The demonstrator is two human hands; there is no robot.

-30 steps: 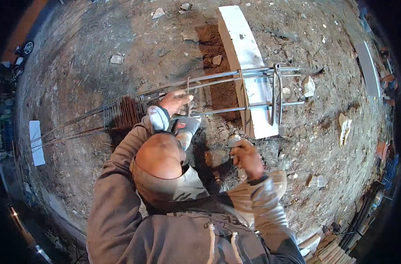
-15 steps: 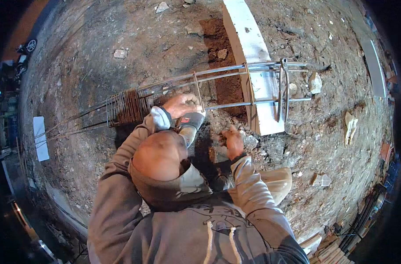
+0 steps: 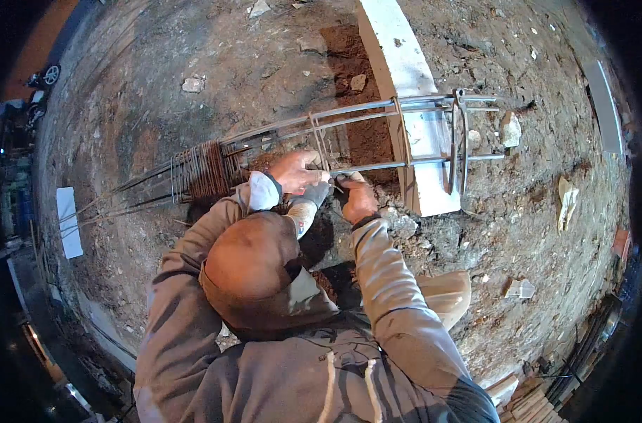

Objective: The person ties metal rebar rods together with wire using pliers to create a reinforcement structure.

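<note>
My left hand [image 3: 296, 171] is closed, its fingertips at the lower corner of a bent steel stirrup [image 3: 318, 139]. This stirrup stands across the long steel bars [image 3: 356, 111] of a rebar cage. My right hand [image 3: 358, 199] is closed just below the lower front bar [image 3: 370, 168], near that same corner. A thin, short piece shows by its fingers, too small to name. Below my hands is my shoe [image 3: 307, 208], with my bent knee [image 3: 254, 247] nearer to me. To the left, a bundle of rusty stirrups [image 3: 209, 171] sits around the bars.
A long pale block [image 3: 419, 134] lies under the right part of the cage, where more stirrups [image 3: 462, 144] stand. A white slab [image 3: 68, 224] supports the far left bar ends. Stones [image 3: 510, 131] and crumpled paper [image 3: 567, 203] lie on the rough soil. Timber [image 3: 532, 402] is stacked lower right.
My right hand has moved up and left, from above the ground to the lower bar beside my left hand. My left hand stays at the stirrup corner.
</note>
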